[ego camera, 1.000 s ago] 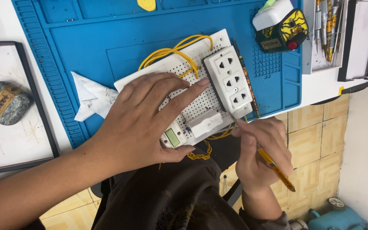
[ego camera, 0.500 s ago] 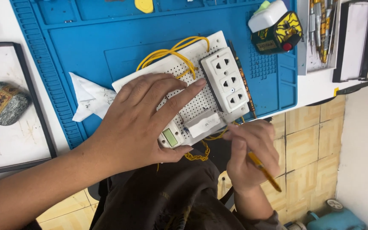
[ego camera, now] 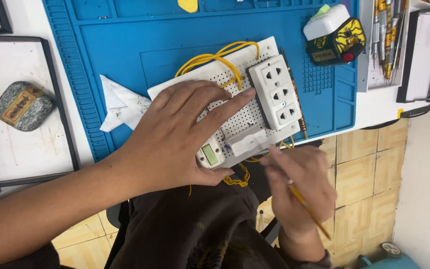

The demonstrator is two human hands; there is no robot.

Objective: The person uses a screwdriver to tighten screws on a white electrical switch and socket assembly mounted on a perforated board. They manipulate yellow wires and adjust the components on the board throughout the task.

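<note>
A white perforated plastic board [ego camera: 225, 107], flat and rectangular, lies at the near edge of a blue rubber work mat [ego camera: 125, 45], its near end hanging just over the table edge above the person's lap. Its long axis runs on a diagonal, from lower left up to upper right.

The left hand [ego camera: 185, 134] lies spread flat on the board, fingers extended toward the upper right, pressing down rather than closing round anything.

The right hand [ego camera: 299, 187] hovers just below the board's near edge, fingers pinched round a slim yellow-handled tool [ego camera: 307, 209]. The tool's working tip points up toward the board and is hidden behind the fingers.

A white three-outlet socket strip [ego camera: 277, 92] is mounted along the board's right side, parallel to its short edge. Looped yellow wires [ego camera: 215, 57] arch over the far end. A small white module with a green display [ego camera: 210, 155] sits at the near corner, beside a white rectangular block [ego camera: 247, 142].

The step in hand looks like fixing or wiring a part at the near edge. The next move likely calls for a steady hold on the board and precise tip placement.
</note>
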